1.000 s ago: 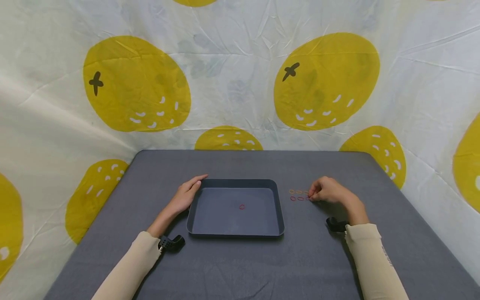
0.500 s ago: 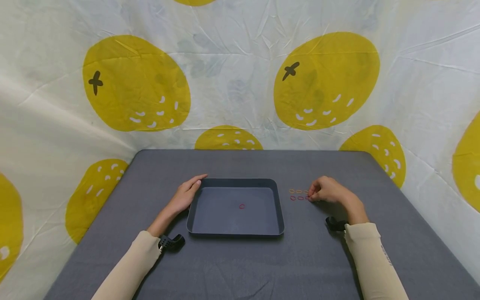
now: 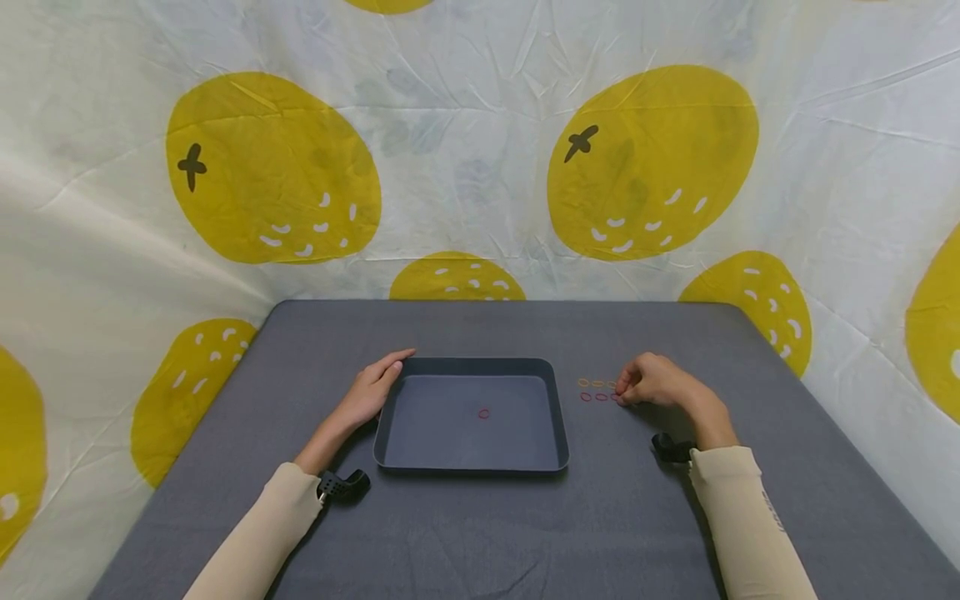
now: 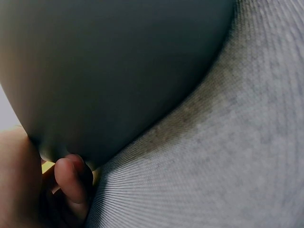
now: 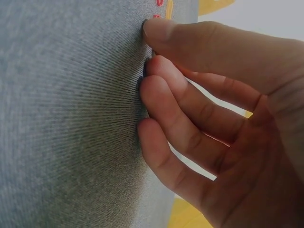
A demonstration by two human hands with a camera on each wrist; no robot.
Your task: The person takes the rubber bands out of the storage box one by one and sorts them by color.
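Observation:
My left hand [image 3: 369, 392] grips the dark grey tray [image 3: 450, 442] at its far left corner. In the left wrist view, fingertips [image 4: 69, 180] curl against the tray's outer wall [image 4: 118, 80]. One small red rubber band [image 3: 483, 414] lies inside the tray. Right of it, on the cloth, several bands form two short rows, orange ones [image 3: 597, 384] behind and red ones [image 3: 601, 397] in front. At the right end of the red row, my right hand [image 3: 660, 382] pinches a red rubber band [image 3: 614, 397], mostly hidden by thumb and fingertips. Its other fingers rest curled against the cloth.
A grey cloth [image 3: 480, 533] covers the table. Behind and beside it hangs a white sheet [image 3: 465, 183] with large yellow fruit prints. Black wrist cameras [image 3: 345, 487] sit below both hands, close to the cloth.

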